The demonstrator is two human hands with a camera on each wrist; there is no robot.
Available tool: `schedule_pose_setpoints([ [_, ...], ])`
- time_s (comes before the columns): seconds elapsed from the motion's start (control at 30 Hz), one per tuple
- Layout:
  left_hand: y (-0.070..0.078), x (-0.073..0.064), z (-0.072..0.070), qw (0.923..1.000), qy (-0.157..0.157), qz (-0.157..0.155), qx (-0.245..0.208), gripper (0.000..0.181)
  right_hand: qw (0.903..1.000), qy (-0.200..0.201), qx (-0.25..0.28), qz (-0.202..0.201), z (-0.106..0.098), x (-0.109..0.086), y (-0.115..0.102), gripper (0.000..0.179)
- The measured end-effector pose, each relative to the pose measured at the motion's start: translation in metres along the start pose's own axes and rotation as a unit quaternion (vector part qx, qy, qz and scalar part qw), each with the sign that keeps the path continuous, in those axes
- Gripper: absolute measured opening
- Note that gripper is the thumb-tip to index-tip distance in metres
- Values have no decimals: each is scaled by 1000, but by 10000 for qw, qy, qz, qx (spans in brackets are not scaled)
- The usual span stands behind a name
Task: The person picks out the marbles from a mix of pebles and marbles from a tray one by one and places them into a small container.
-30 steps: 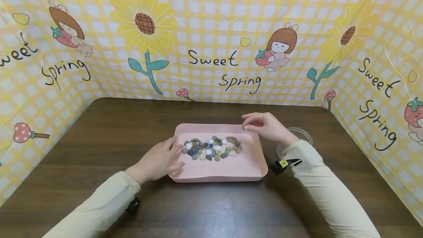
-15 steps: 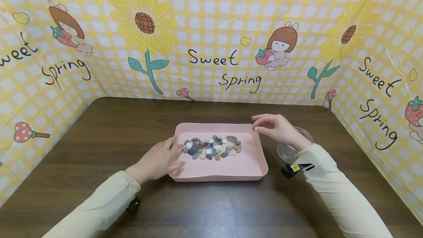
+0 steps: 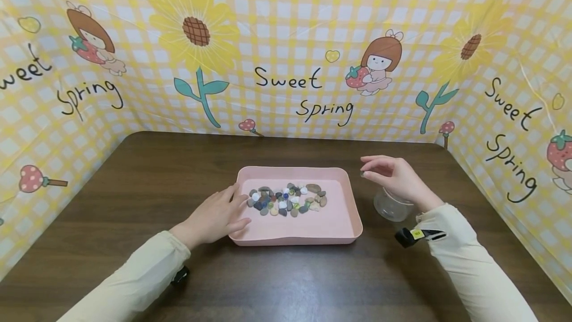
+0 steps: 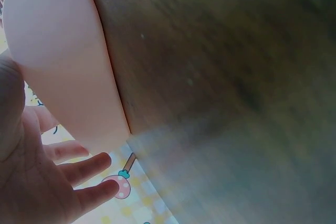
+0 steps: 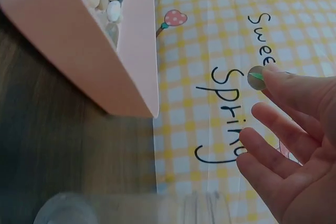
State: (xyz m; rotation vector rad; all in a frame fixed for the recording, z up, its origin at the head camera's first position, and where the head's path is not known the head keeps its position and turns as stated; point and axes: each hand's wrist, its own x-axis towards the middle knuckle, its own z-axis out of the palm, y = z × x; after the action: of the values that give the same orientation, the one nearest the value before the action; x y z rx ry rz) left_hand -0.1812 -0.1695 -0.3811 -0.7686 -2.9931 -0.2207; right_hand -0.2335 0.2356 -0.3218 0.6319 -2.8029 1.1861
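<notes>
Right of the pink tray, long axis sideways, we see the right hand pinch a green-streaked marble, partly finger-covered, and hide part of the clear jar; the left hand, fingers spread, lies at the tray's left end.

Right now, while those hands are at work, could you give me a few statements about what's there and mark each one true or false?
1. The right hand pinches a marble. True.
2. A clear jar stands beside the pink tray, on the person's right. True.
3. The marble lies inside the clear jar. False: it is at the right hand's fingertips, outside the clear jar.
4. The left hand is at the left side of the pink tray. True.
5. Everything in the pink tray is white. False: grey stones lie there too.
6. The left hand holds a marble as well. False: its palm shows bare and its fingers are extended.
</notes>
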Motion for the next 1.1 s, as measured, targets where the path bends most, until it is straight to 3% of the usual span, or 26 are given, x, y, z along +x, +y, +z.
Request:
schedule_pose_setpoints([
  [0.57,-1,1,1,10000,-8,41,39,58,9970,700,-196,-246,-15,-19,23,18],
  [1.1,0,0,0,10000,-30,25,22,58,9921,1238,-168,-100,-16,-30,33,19],
])
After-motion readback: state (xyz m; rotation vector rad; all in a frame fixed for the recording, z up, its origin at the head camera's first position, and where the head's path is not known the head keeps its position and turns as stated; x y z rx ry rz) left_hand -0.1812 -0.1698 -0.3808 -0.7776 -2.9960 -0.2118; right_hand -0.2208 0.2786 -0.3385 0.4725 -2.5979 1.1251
